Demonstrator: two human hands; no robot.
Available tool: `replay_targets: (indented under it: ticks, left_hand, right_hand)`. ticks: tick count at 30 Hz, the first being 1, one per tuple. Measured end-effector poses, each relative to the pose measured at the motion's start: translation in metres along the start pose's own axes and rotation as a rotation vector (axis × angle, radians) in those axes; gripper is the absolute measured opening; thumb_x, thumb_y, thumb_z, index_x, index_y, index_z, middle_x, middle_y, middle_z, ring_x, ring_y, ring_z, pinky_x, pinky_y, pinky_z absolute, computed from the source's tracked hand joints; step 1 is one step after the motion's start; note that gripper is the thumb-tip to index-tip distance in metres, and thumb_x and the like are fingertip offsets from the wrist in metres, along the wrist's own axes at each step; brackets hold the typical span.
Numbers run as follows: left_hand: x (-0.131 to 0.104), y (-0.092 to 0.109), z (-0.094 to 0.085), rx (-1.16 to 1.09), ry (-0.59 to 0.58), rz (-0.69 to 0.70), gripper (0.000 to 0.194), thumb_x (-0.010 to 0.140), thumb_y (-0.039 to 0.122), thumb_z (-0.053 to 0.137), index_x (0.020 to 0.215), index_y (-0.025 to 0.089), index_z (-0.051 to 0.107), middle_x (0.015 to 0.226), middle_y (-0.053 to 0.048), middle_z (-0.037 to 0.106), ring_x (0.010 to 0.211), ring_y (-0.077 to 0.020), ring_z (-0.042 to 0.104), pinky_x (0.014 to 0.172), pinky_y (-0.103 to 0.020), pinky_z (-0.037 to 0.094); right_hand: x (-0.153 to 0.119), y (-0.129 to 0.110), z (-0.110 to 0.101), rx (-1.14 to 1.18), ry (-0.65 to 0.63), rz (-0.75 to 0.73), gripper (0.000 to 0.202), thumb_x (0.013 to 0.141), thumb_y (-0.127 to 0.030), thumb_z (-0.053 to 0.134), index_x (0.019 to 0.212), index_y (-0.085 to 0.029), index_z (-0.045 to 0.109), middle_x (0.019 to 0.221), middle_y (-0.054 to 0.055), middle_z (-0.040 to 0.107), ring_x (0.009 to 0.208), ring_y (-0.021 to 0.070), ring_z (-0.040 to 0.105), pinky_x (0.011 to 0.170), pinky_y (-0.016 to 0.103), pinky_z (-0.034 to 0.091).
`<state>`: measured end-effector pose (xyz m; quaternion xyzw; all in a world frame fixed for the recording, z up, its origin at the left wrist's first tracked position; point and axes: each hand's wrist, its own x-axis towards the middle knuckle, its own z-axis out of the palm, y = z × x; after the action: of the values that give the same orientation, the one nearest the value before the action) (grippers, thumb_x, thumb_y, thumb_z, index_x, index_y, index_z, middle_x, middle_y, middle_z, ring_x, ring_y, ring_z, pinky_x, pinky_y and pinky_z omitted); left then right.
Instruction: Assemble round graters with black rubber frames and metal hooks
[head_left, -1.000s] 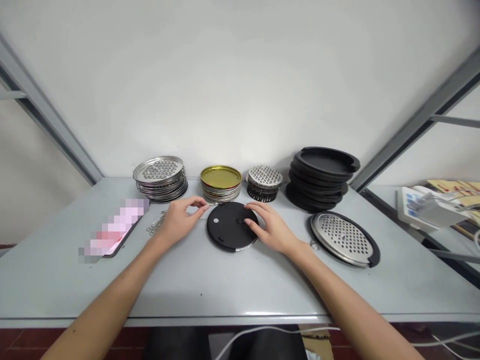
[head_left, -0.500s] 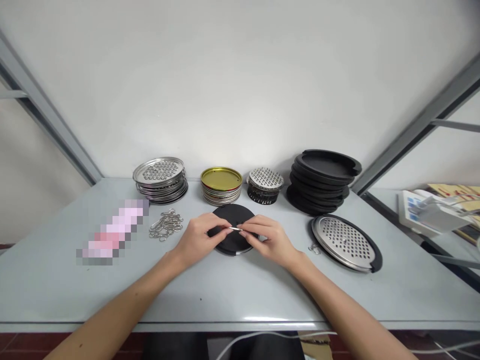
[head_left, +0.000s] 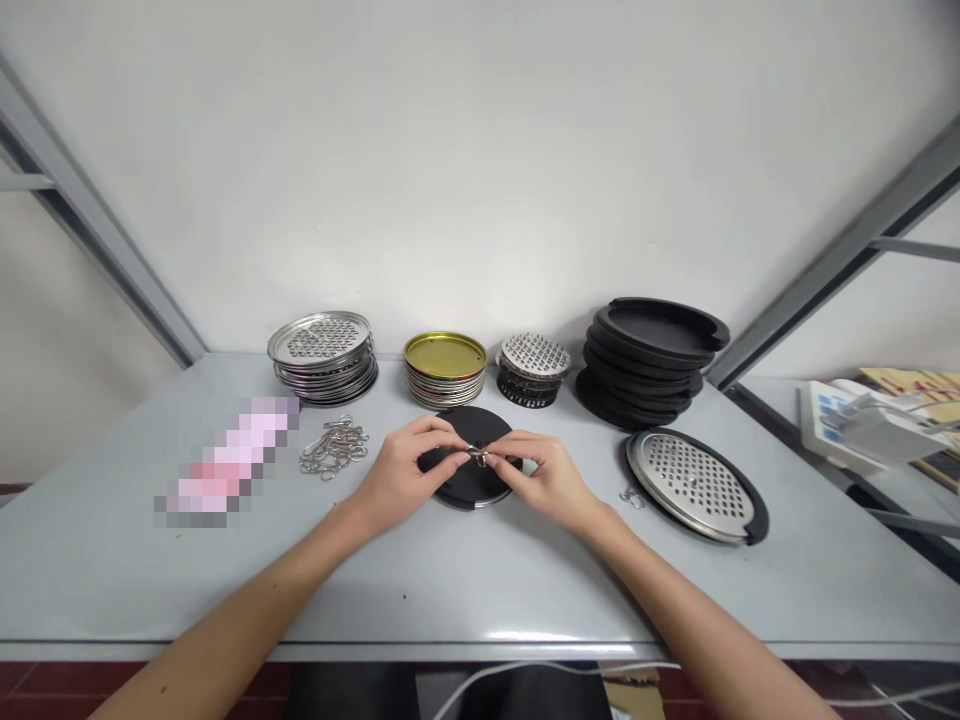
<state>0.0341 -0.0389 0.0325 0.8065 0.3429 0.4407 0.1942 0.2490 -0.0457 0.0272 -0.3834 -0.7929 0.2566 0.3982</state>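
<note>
Both hands meet above a round black disc [head_left: 471,492] that has a thin silver rim at its lower edge. My left hand [head_left: 421,462] pinches one side of a small metal clip [head_left: 475,452] between thumb and forefinger. From the other side, my right hand [head_left: 534,468] pinches the same clip. The clip resembles the wire hooks in the loose pile [head_left: 334,447] left of my left hand. Parts of the disc are covered by my fingers.
Along the wall stand grater discs [head_left: 322,342], gold-topped lids [head_left: 444,356], small spiked discs [head_left: 535,356] and black trays [head_left: 652,330]. A grater in a black holder [head_left: 697,484] lies right, beside a few hooks [head_left: 631,497]. A blurred pink item [head_left: 240,450] lies left.
The clip between my fingers has turned and now shows more of its looped shape. My hands have hardly moved, and the whole view has shifted slightly.
</note>
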Motion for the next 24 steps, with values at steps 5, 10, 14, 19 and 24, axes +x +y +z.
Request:
replay_targets:
  ticks: [5,10,14,19,24]
  left_hand:
    - [-0.0001,-0.0022,0.0006,-0.008,0.010,0.016,0.013,0.088,0.024,0.059,0.091,0.021,0.071,0.097,-0.006,0.065,0.091,-0.0181,0.063,0.084,-0.033,0.052]
    - [-0.0022,-0.0042,0.0010,0.040,0.044,0.100,0.016,0.088,0.022,0.059,0.095,0.024,0.073,0.107,-0.007,0.064,0.100,-0.0204,0.061,0.088,-0.038,0.052]
    - [-0.0050,-0.0061,0.0010,0.065,0.067,0.171,0.018,0.087,0.019,0.060,0.099,0.027,0.072,0.115,-0.007,0.062,0.107,-0.0213,0.059,0.093,-0.040,0.050]
    - [-0.0053,-0.0069,0.0004,0.067,0.097,0.217,0.020,0.087,0.016,0.060,0.100,0.026,0.072,0.115,-0.006,0.061,0.108,-0.0202,0.058,0.093,-0.037,0.049]
    - [-0.0015,-0.0093,-0.0046,0.152,-0.042,0.055,0.028,0.088,0.028,0.059,0.115,0.022,0.062,0.125,-0.009,0.059,0.118,-0.0232,0.054,0.102,-0.041,0.043]
  right_hand:
    - [-0.0014,0.0022,0.0022,-0.020,-0.024,0.009,0.019,0.089,-0.029,0.054,0.095,-0.020,0.069,0.087,0.006,0.070,0.078,0.0176,0.063,0.074,0.032,0.052]
    - [0.0005,-0.0001,-0.0022,0.086,-0.018,0.070,0.029,0.090,-0.032,0.053,0.116,-0.020,0.061,0.109,0.008,0.067,0.094,0.0197,0.062,0.086,0.036,0.051]
    - [0.0010,-0.0055,-0.0022,0.276,-0.225,0.130,0.029,0.094,-0.037,0.047,0.107,-0.020,0.066,0.105,0.007,0.069,0.094,0.0186,0.063,0.086,0.035,0.050]
    - [0.0005,-0.0066,0.0041,0.534,-0.324,0.229,0.032,0.091,-0.040,0.053,0.099,-0.015,0.070,0.083,0.005,0.072,0.081,0.0152,0.065,0.081,0.032,0.051]
    - [0.0059,-0.0001,-0.0032,0.491,-0.131,0.320,0.031,0.086,-0.044,0.059,0.095,-0.016,0.071,0.081,0.004,0.071,0.074,0.0132,0.063,0.072,0.027,0.050]
